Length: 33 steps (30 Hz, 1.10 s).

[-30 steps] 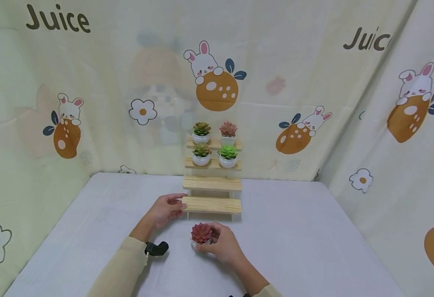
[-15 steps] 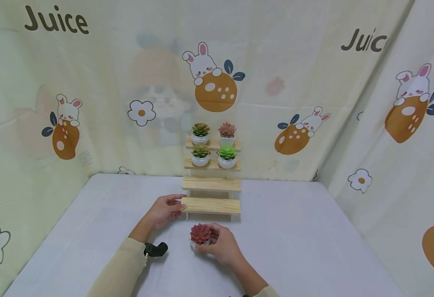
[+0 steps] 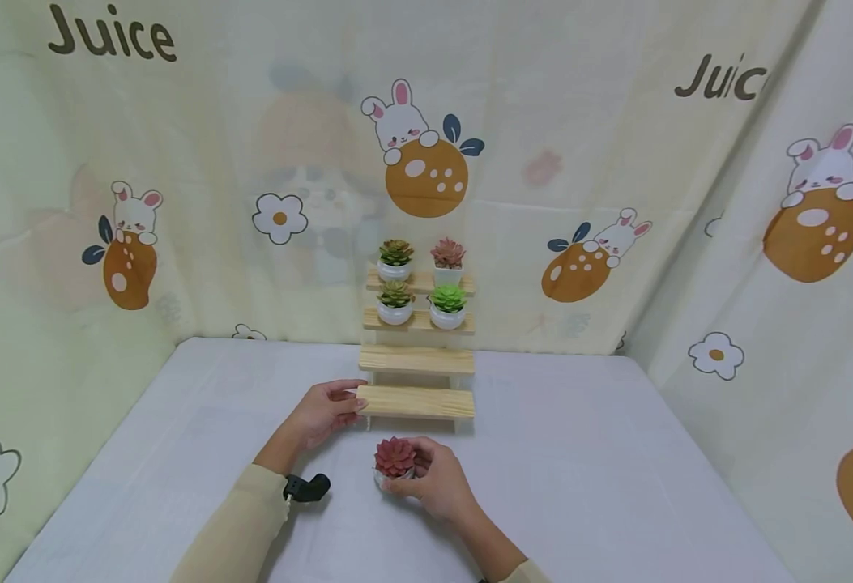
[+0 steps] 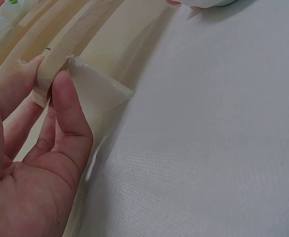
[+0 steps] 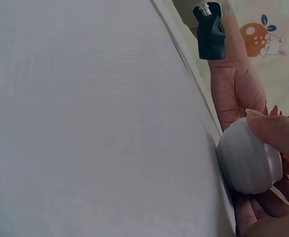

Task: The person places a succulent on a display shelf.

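My right hand (image 3: pixel 438 482) holds a red succulent (image 3: pixel 394 456) in a small white pot (image 5: pixel 245 155), down at the table in front of a stepped wooden stand. In the right wrist view the thumb and fingers lie round the pot, and the red leaves show only in part behind them. My left hand (image 3: pixel 322 414) grips the left end of the stand's lowest board (image 3: pixel 419 402). Thumb and finger pinch that board's end (image 4: pixel 48 74) in the left wrist view.
On the top step stand a dark green succulent (image 3: pixel 395 251) and a pink one (image 3: pixel 448 253). One step lower are an olive-green succulent (image 3: pixel 395 293) and a bright green one (image 3: pixel 448 298). A printed curtain (image 3: pixel 513 162) hangs behind the white table (image 3: pixel 579 453).
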Available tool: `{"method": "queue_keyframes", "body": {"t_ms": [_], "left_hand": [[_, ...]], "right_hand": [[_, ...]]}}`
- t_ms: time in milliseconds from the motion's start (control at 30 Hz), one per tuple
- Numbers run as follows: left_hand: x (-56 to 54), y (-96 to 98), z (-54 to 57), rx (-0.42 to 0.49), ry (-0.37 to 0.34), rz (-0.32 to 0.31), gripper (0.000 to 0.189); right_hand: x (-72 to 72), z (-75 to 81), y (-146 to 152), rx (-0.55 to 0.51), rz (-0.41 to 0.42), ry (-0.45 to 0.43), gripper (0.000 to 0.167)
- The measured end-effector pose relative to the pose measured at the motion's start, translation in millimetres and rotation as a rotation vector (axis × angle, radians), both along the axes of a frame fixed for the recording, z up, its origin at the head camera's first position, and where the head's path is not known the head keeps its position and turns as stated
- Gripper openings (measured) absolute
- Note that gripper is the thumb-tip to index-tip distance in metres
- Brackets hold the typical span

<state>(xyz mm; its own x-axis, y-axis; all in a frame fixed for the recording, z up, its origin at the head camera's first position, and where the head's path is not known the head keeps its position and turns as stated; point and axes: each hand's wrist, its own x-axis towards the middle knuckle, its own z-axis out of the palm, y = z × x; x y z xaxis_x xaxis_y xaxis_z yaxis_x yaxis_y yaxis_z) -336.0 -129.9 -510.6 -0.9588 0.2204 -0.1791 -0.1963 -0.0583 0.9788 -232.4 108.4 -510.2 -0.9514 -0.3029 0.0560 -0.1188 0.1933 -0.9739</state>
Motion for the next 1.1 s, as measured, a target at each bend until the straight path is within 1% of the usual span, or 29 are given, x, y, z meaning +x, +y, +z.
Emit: {"method": "queue_keyframes", "body": {"t_ms": [100, 300, 467, 633, 767, 933, 1100], "left_hand": [[-0.5, -0.4, 0.6, 0.01, -0.006, 0.007, 0.05], [-1.4, -0.8, 3.4, 0.028, -0.001, -0.004, 0.051], [0.0, -0.1, 5.9, 0.01, -0.004, -0.006, 0.05], [0.9, 0.7, 7.1, 0.006, -0.004, -0.007, 0.05], [0.6, 0.6, 5.6, 0.017, -0.001, -0.011, 0.05], [0.5, 0.3, 4.3, 0.012, -0.007, -0.006, 0.05], [0.9, -0.2, 4.1, 0.005, -0.009, -0.005, 0.05]], "right_hand": [[-0.9, -0.4, -1, -0.003, -0.004, 0.005, 0.059], [-4.6, -0.3, -1, -0.009, -0.013, 0.003, 0.059], [-7.3, 2.4, -1, -0.042, -0.013, -0.012, 0.06], [-12.5, 6.7, 0, -0.041, -0.039, -0.026, 0.061], [-16.2, 9.8, 1, -0.023, -0.058, -0.011, 0.063], [-20.5, 14.2, 0, -0.03, -0.069, 0.031, 0.063], [-24.2, 19.9, -2, -0.032, -0.073, 0.043, 0.065]]}}
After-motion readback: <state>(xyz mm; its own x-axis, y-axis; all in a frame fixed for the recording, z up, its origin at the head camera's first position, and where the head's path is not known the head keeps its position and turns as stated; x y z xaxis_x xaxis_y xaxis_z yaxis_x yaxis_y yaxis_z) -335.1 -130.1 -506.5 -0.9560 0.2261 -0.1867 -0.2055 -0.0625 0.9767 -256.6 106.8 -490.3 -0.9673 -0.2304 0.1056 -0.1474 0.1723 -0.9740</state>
